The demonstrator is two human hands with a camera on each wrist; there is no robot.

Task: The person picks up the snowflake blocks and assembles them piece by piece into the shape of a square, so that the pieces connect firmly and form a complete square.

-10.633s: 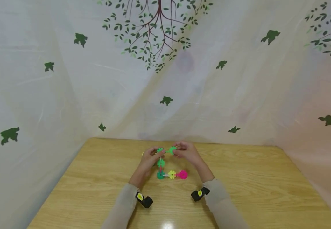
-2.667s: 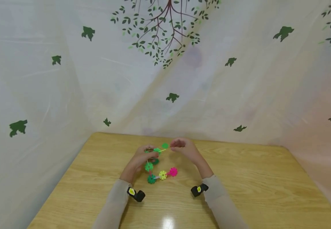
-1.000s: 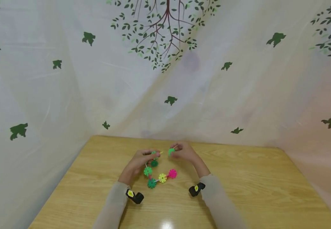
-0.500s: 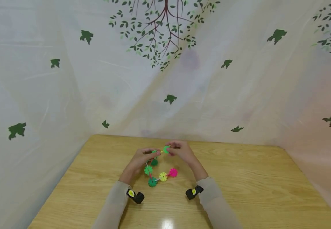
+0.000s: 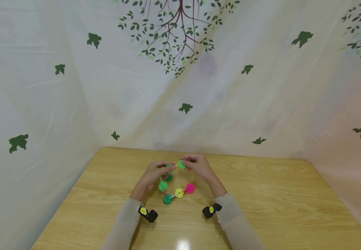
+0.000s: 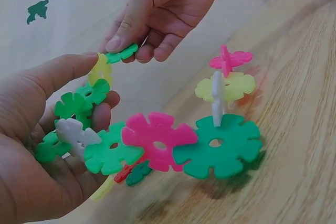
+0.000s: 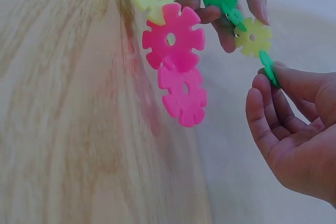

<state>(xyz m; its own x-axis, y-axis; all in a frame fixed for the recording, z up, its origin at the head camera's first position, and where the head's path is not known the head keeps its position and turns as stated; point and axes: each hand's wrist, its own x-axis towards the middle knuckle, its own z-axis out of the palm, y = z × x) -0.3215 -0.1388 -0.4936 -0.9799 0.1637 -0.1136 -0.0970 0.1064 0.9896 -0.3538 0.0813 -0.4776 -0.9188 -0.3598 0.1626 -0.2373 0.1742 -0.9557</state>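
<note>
My left hand [image 5: 153,173] holds a chain of notched flower-shaped plastic discs, with its thumb and fingers around the green discs [image 6: 73,108] and a yellow disc [image 6: 100,71] at the thumb tip. Between the thumb and fingers of my right hand [image 5: 200,166] a green disc [image 7: 268,68] is pinched, its edge meeting that yellow disc. How deep the notches sit cannot be seen. From the left hand the chain runs through a white disc [image 6: 77,136], a pink disc [image 6: 158,141] and a dark green disc [image 6: 218,146] to a yellow disc [image 5: 179,193] and a pink end [image 5: 190,188].
The wooden table [image 5: 277,201] lies beneath both hands. Behind it hangs a pale cloth [image 5: 130,100] printed with leaves and birds. Another dark green disc [image 6: 138,173] and a red disc [image 6: 126,172] show below the chain near the left hand.
A second ago the right hand held the green disc apart from the yellow one; it has moved left and the two now meet. The left hand has kept its hold on the chain.
</note>
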